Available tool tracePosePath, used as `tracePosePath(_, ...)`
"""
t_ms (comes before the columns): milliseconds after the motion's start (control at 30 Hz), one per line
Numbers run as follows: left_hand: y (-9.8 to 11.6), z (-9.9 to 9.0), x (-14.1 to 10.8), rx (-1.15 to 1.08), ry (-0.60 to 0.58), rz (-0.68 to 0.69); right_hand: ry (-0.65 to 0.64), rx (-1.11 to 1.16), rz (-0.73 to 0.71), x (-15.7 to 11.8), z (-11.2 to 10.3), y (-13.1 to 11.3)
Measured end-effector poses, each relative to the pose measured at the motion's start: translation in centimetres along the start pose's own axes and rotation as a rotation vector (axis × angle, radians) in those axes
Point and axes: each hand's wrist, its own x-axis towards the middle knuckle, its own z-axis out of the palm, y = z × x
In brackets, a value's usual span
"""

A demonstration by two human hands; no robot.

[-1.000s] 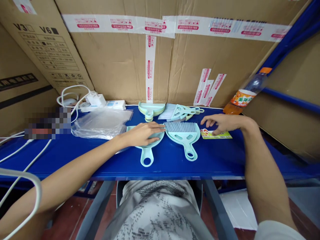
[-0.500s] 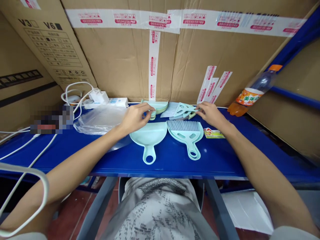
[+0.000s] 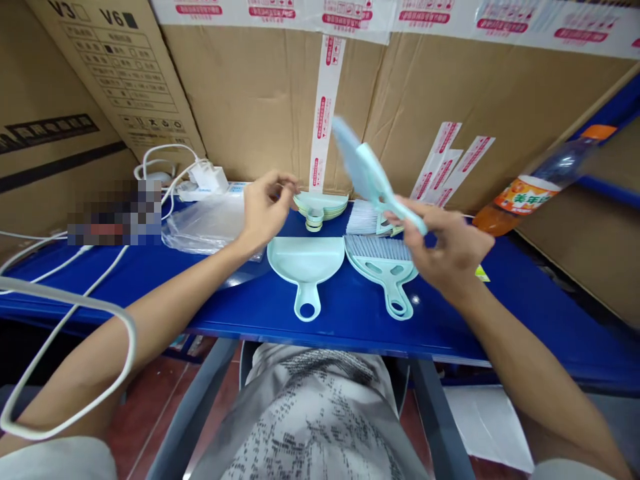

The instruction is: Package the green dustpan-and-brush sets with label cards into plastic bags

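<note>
V6 ticked on the far-left carton [image 3: 120,87]

"V3" stands beside a blank box and "V6" beside a filled black one; the printed table below, with small black and blank squares, is too fine to read, and handling pictograms line its foot. The orange label [image 3: 527,195] on the bottle [image 3: 565,163], far right, shows "美年"; the rest is unclear. White packing tape [image 3: 280,13] on the far cardboard [image 3: 250,107] repeats red lozenges and small pictograms, their lettering illegible.

A workshop is suggested. The blue bench [image 3: 355,307] is walled by taped cardboard [image 3: 260,100] and laid with stacked dustpans [image 3: 327,205]
</note>
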Motion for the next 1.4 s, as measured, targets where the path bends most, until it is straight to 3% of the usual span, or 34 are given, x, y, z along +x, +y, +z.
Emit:
tracePosePath(133, -0.6, -0.3, 1.1, -0.286, 0.297, -0.106, -0.137, -0.029, -0.571, 0.0, -0.1, -4.9)
tracePosePath(233, -1.1, -0.6, 1.9, -0.391, 0.403, -0.176, -0.330, -0.127, -0.730, 0.9, 0.6, -7.8)
tracePosePath(333, -1.5, -0.5, 2.1, -0.368, 0.333, -0.196, -0.566, -0.260, -0.728, 1.6, 2.1, -10.0)
tracePosePath(400, -1.6, -0.3, 1.8, -0.312, 0.262, -0.187, -0.640, -0.279, -0.739, 1.8, 3.2, -10.9)
tracePosePath(600, -1.2, 0.4, 1.0, -0.224, 0.137, -0.176, -0.689, -0.152, -0.684, 1.4, 4.9, -11.5)
tracePosePath(733, -1.0, 0.3, 1.0, -0.232, 0.124, -0.173, -0.766, -0.123, -0.665, 0.8, 4.7, -11.5)
tracePosePath(867, -0.9, 0.2, 1.1, -0.240, 0.121, -0.178, -0.748, -0.117, -0.642, -0.2, 4.6, -11.8)
tracePosePath(1167, -0.8, 0.3, 0.9, -0.214, 0.099, -0.187, -0.832, -0.088, -0.371, -0.8, 4.3, -12.2)
tracePosePath(1400, -1.2, 0.1, 0.8, -0.190, 0.080, -0.152, -0.785, -0.134, -0.390, -1.9, 3.9, -12.3)
